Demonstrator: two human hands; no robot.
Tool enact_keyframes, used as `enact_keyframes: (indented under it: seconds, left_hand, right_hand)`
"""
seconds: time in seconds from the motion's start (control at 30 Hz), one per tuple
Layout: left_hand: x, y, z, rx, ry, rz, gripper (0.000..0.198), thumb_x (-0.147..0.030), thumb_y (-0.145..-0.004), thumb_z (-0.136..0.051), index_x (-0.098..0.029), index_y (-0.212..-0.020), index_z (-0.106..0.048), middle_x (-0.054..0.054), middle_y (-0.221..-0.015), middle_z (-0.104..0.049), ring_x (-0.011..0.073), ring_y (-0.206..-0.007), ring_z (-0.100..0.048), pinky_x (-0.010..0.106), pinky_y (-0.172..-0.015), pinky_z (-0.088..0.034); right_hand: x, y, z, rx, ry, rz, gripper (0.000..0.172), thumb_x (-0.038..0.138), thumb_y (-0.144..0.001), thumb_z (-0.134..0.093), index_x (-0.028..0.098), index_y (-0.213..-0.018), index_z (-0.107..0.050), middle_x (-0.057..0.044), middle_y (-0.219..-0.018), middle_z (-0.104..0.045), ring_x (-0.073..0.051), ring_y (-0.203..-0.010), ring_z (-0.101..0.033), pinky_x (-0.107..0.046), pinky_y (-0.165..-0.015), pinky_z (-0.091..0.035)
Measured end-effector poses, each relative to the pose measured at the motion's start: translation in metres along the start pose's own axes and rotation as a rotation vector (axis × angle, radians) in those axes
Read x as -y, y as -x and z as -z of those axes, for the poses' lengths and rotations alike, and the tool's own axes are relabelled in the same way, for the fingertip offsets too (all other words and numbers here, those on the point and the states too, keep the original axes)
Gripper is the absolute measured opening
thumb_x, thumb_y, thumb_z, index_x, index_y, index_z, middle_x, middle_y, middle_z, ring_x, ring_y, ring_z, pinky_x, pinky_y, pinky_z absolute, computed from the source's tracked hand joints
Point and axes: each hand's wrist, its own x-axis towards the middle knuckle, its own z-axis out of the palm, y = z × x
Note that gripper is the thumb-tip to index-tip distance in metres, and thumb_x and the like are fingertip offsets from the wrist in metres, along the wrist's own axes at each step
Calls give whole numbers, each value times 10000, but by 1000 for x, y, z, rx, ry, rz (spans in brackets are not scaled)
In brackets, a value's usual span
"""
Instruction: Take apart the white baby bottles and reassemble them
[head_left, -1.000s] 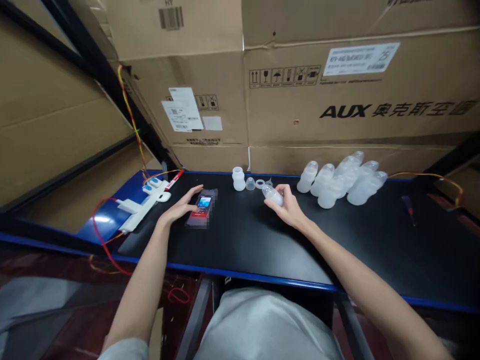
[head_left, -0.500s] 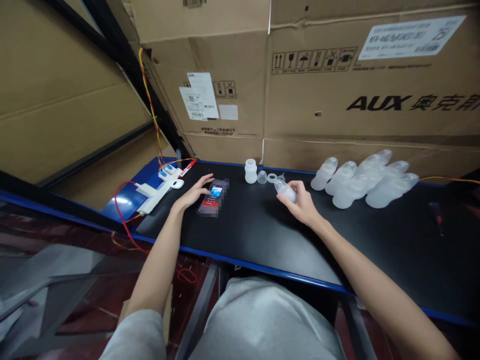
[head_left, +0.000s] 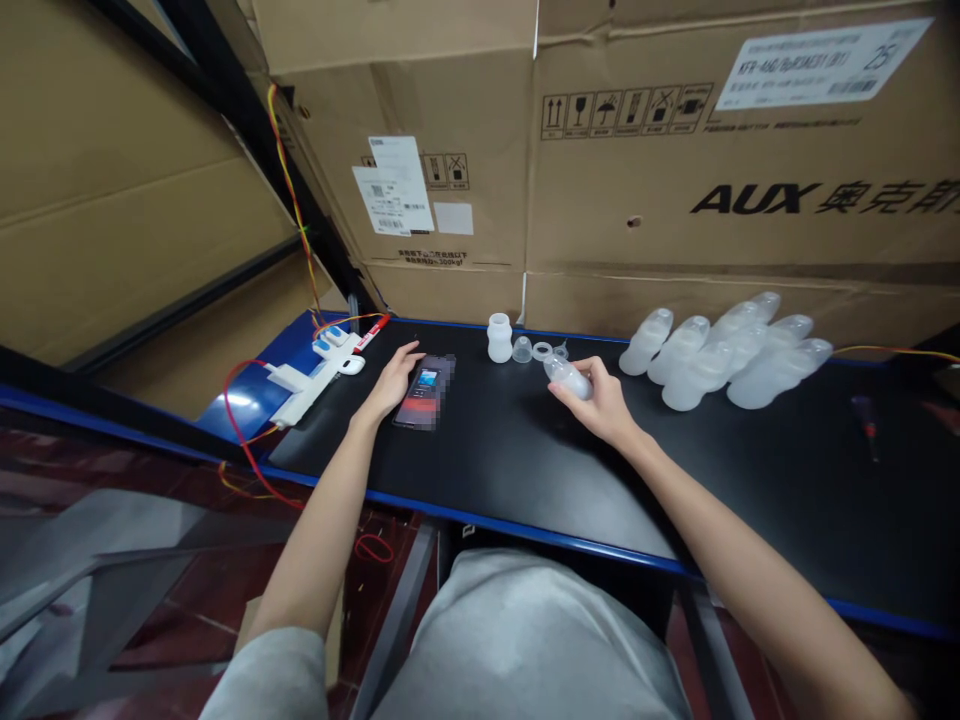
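Note:
My right hand is closed around a translucent white baby bottle, tilted with its clear cap toward the upper left. Fingers spread, my left hand rests at the left edge of a smartphone with a lit screen, lying on the black tabletop. Between the hands, farther back, an uncapped bottle body stands upright. Right of it lie a clear cap and a white ring. A small clear piece, probably a nipple, is partly hidden behind the held bottle.
Several capped baby bottles stand grouped at the right. A screwdriver-like tool lies farther right. At the left are a white power strip with cables and a red marker. A large cardboard sheet rises behind the table.
My left hand has drawn back slightly to the left, its fingers moving off the phone's screen to its edge. My right hand keeps hold of the bottle; the view has shifted slightly.

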Motion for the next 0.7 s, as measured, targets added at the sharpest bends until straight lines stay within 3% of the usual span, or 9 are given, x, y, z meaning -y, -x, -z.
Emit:
enact_keyframes:
  seconds: [0.17,0.27,0.37,0.43,0.5,0.53,0.6,0.7]
  left_hand:
    - [2,-3,0,20,-69,-34,706,-259,-889,-542,-153,-1586,-487,158,-1518,-651,300,-1440,-591,536,-1276,-402]
    - [2,0,0,11,-105,-36,736,-355,-860,-711,-180,-1547,-517,165,-1486,-670,330,-1381,-633,568,-1231,-456]
    - [-5,2,-5,-78,-77,-26,952,-500,-721,-910,-214,-1539,-518,162,-1495,-655,349,-1378,-634,586,-1214,-477]
    - [-24,7,-13,-211,-18,-130,791,-543,-759,-880,-206,-1421,-608,144,-1439,-683,334,-1392,-624,563,-1242,-457]
    - [-54,14,-27,-367,48,-264,544,-541,-883,-780,-217,-1304,-662,118,-1311,-732,297,-1281,-683,532,-1209,-496]
    - [-72,18,-37,-389,71,-324,446,-525,-930,-739,-218,-1249,-682,110,-1226,-749,282,-1197,-710,517,-1167,-529]
    - [-107,26,-62,-204,79,-414,346,-489,-987,-692,-235,-1222,-699,99,-1158,-759,262,-1109,-726,486,-1099,-569]
    - [-151,35,-103,211,39,-537,466,-429,-995,-709,-279,-1430,-632,105,-1332,-727,258,-1201,-703,482,-1132,-550]
  right_hand:
    - [2,1,0,27,-8,-3,584,717,-888,-769,197,-1112,-625,-92,-988,-763,-232,-794,-686,-317,-712,-501]
    - [4,1,0,30,12,-12,596,731,-883,-759,198,-1112,-619,-95,-984,-766,-236,-791,-688,-315,-703,-497]
    - [4,3,4,48,18,-7,580,731,-900,-736,199,-1097,-611,-81,-971,-764,-219,-763,-678,-300,-687,-487]
    - [4,4,7,76,28,16,534,696,-940,-718,200,-1107,-614,-67,-964,-763,-210,-766,-678,-295,-695,-484]
    - [3,6,10,102,39,47,469,637,-992,-684,197,-1138,-614,-62,-970,-761,-209,-778,-685,-300,-716,-487]
    - [3,7,11,117,51,58,446,617,-1013,-662,195,-1152,-614,-60,-963,-756,-207,-762,-679,-301,-708,-484]
    - [3,7,11,143,54,76,417,583,-1042,-628,192,-1189,-620,-63,-967,-757,-212,-758,-681,-310,-715,-495]
    - [5,7,9,181,6,131,369,517,-1104,-531,194,-1239,-650,-95,-1054,-765,-243,-872,-720,-350,-811,-538]
